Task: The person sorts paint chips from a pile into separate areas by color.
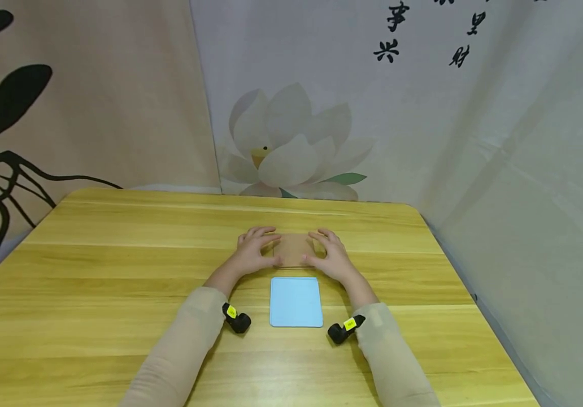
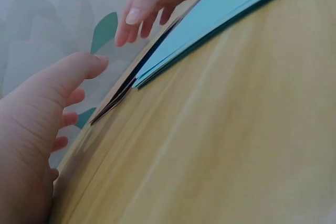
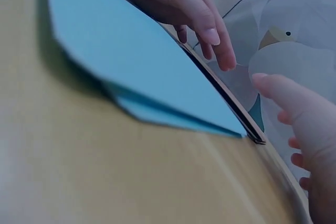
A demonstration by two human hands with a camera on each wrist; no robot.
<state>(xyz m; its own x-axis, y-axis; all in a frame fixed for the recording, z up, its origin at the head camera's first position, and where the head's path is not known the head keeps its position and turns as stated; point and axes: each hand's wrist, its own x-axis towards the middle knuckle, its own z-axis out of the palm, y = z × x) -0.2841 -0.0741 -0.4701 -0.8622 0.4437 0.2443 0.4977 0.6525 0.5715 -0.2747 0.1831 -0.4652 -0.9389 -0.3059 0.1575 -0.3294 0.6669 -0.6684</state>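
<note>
A flat brown rectangular piece (image 1: 294, 250), like card or kraft paper, lies on the wooden table between the two hands. From the wrist views its near edge looks dark and layered. My left hand (image 1: 252, 252) is at its left side, thumb and fingers spread apart. At the right side, my right hand (image 1: 330, 254) mirrors it, with the thumb at the near corner and the fingers toward the far one. Both hands have relaxed fingers and pinch nothing. Closer to me lies a light blue square (image 1: 296, 302) with rounded corners, its layered edge slightly parted in the right wrist view.
The wooden table (image 1: 118, 316) extends widely on both sides. A curtain with a printed lotus (image 1: 301, 141) and dark written characters hangs behind its far edge. Each sleeve carries a small black wrist camera, one left (image 1: 237, 319) and one right (image 1: 344, 329).
</note>
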